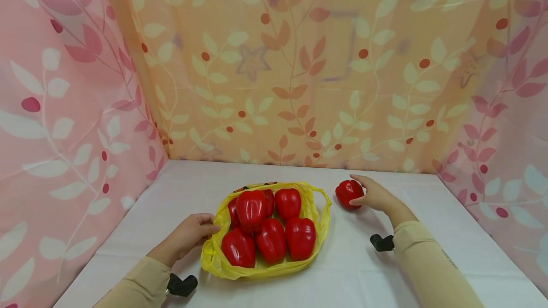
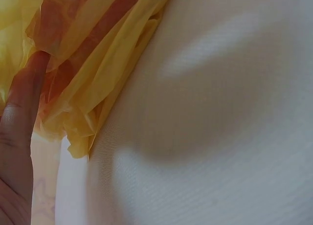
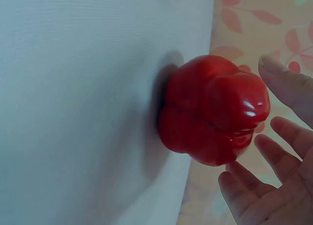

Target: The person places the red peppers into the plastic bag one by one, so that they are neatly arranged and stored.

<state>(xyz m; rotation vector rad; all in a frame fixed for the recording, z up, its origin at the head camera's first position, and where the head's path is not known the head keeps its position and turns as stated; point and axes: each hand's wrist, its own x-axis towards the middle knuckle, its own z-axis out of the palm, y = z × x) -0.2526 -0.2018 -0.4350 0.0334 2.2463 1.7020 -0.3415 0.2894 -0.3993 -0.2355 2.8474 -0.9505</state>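
A yellow plastic bag (image 1: 320, 217) lies open on the white table (image 1: 141, 213), holding several red bell peppers (image 1: 271, 239). My left hand (image 1: 209, 227) grips the bag's left edge. In the left wrist view a finger (image 2: 24, 102) lies along the crumpled yellow bag (image 2: 98, 63), its tip tucked under the plastic. One more red pepper (image 1: 348, 193) sits alone on the cloth, right of the bag. My right hand (image 1: 365, 195) is cupped beside it. In the right wrist view its spread fingers (image 3: 274, 161) stand just off the lone pepper (image 3: 210, 117).
Leaf-patterned curtains, pink at the sides (image 1: 64, 108) and orange behind (image 1: 299, 61), wall the table on three sides. Black wrist-camera mounts (image 1: 181, 285) (image 1: 382, 243) sit under both sleeves. White cloth (image 3: 73, 88) stretches around the bag.
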